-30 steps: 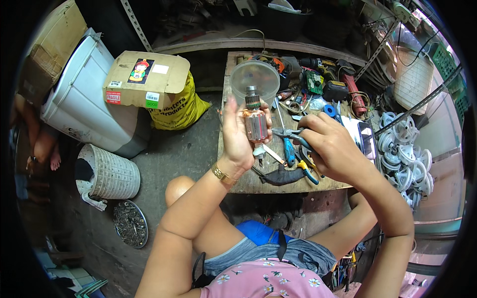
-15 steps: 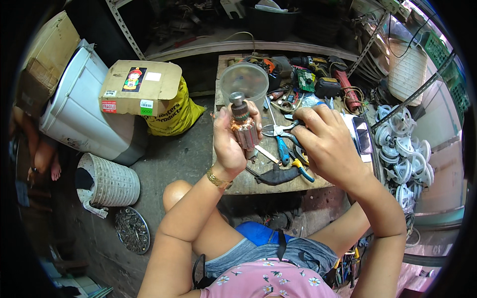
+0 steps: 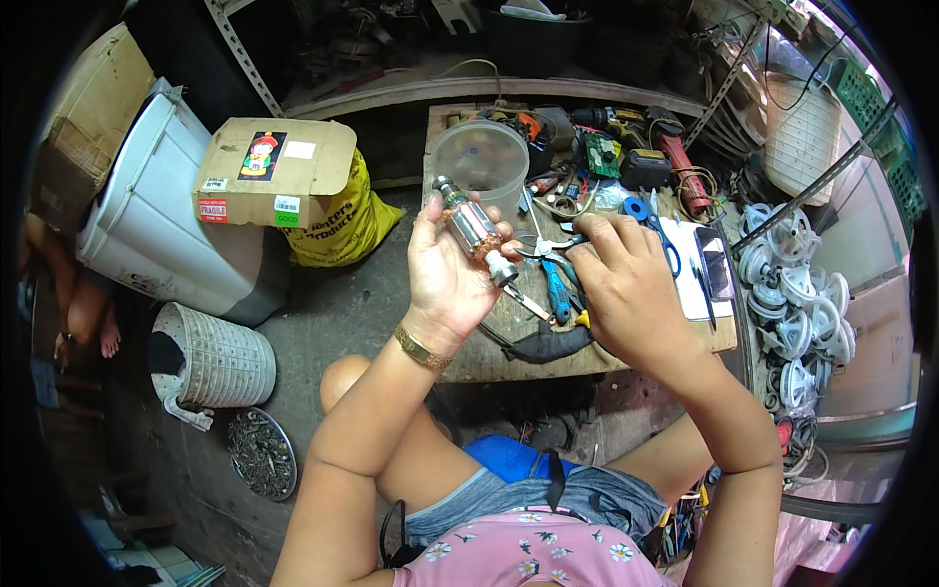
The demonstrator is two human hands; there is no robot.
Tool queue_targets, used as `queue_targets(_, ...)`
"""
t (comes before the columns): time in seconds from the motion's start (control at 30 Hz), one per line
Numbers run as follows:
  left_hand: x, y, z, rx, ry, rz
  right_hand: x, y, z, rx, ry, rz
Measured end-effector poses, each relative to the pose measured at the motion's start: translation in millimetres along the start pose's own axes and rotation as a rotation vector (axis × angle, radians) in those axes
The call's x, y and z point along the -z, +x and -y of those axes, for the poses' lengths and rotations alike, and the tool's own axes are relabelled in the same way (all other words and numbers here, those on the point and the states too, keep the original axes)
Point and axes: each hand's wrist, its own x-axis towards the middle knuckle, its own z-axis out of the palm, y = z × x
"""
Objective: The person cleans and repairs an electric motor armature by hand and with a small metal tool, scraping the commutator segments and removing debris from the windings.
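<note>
A motor armature [image 3: 472, 233] with copper windings, a steel core and a white collar at its near end lies tilted across the palm of my left hand [image 3: 440, 269]. The fingers curl under and behind it. My right hand [image 3: 631, 284] is closed around the handles of a pair of pliers [image 3: 550, 248], just right of the armature. The jaws point left and come close to the armature; whether they touch it I cannot tell. Beneath the pliers, a blue-handled tool [image 3: 557, 293] rests on the wooden board [image 3: 460, 352].
A clear plastic tub [image 3: 479, 157] stands behind my left hand. Blue-handled scissors [image 3: 668, 235], a phone [image 3: 714, 262] and a black-wrapped tool [image 3: 548, 344] lie on the board, with power tools at the back. White plastic parts [image 3: 792, 293] are piled right; a cardboard box [image 3: 279, 171] sits left.
The armature has turned from nearly upright to lying slanted across my left palm, which has opened upward. My right hand has shifted slightly down and left with the pliers, uncovering the scissors.
</note>
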Motion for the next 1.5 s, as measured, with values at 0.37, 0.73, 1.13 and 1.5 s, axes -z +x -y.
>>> queue_targets(0.37, -1.5, 2.2, 11.0, -0.295, 0.225, -0.209, -5.2, 4.9, 11.3, -0.002, -0.094, 0.005)
queue_targets(0.73, 0.3, 1.4, 18.0, -0.455, 0.383, -0.202, -6.4, 10.6, 16.1, 0.023, -0.137, 0.022)
queue_targets(1.13, -0.9, 13.2, 19.8, -0.5, 0.403, -0.44, -28.4, 22.0, 7.5, 0.113, 0.043, 0.032)
queue_targets(1.5, 8.4, 3.7, 7.0, 0.102, 0.236, -0.329, -25.6, 27.0, -35.9, 0.368, 0.157, 0.075)
